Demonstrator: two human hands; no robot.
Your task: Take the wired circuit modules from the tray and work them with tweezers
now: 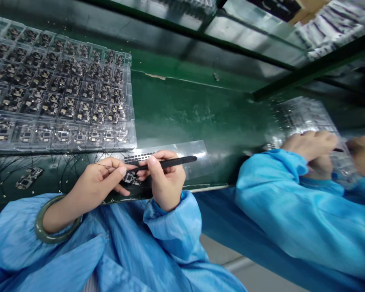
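Note:
My left hand [99,182] is closed at the edge of a small circuit board [132,178], its thumb and index finger pinched together; the exact grip is partly hidden. A thin black wire runs by these fingers. My right hand [167,178] grips black tweezers [182,161] like a pen, their tips pointing left over the board. Just behind my fingers lies a clear sheet [197,156] with rows of small black squares [140,157]. Another circuit board [29,178] rests on the green table to the left, among thin black wires [61,162].
Stacked clear plastic trays [133,134] filled with circuit boards take up the back left of the green table [176,101]. A green shelf frame [231,44] crosses above. At right, a co-worker's blue sleeve [280,190] and hands [312,148] are beside another clear tray [310,113].

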